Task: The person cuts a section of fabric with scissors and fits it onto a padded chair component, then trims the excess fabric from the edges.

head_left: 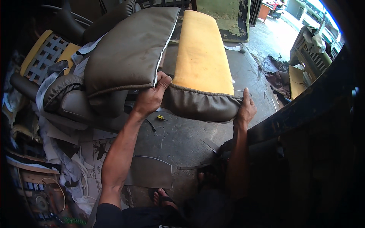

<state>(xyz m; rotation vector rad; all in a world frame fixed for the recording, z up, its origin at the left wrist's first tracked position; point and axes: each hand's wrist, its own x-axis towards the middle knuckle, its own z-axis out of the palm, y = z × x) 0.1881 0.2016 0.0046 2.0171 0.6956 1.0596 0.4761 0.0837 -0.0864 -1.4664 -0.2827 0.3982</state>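
While hands (151, 98) (246, 111) grip brown cover (201, 104) | cushion (127, 49) crowds left | flat sheet (151, 173) on floor (182, 140)

Foam pad (201, 53): plain yellow-orange, faint darker smudges. Gathered cover (203, 104): solid dark brown, slight sheen. Padded cushion (131, 45) to my left: plain grey-brown, white edge strip. Webbing (48, 57): grey, basket-weave lattice. Worn panel (224, 19): faded green, patchy brown and black. Floor (194, 136): mottled grey. Tiles (88, 152): whitish, dark motifs. Small tool (161, 118): yellow plus dark. My sleeve (110, 216): black, plain.
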